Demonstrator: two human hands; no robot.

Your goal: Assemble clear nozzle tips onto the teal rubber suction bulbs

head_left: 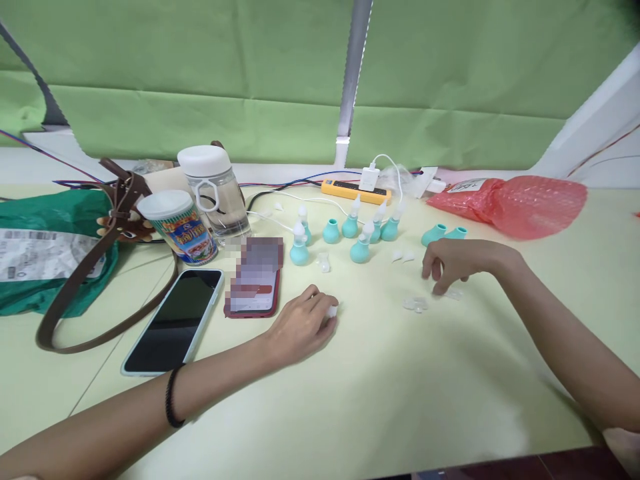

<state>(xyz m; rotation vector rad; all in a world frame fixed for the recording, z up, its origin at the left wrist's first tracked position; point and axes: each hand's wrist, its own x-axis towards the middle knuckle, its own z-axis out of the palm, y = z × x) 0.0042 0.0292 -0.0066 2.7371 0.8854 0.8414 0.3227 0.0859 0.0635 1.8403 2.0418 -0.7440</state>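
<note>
My left hand [303, 325] rests on the pale table [380, 393], fingers curled around a small white plastic piece [332, 311]. My right hand [453, 263] hovers with bent fingers over small clear plastic parts [416, 305], its fingertips touching one of them [454, 293]. Behind the hands stand several teal rubber bulbs with white nozzles [299, 248] [361, 247] [351, 223]. Two teal bulbs without nozzles [434, 234] lie just beyond my right hand. Loose white tips [403, 255] lie between the bulbs and that hand.
Two phones [175, 320] [254, 279] lie left of my left hand. A printed cup [181, 228], a clear bottle [216, 190], a brown bag strap [85, 293] and a green bag [35, 253] fill the left. A yellow power strip [355, 191] and red bubble bag [520, 203] sit at the back.
</note>
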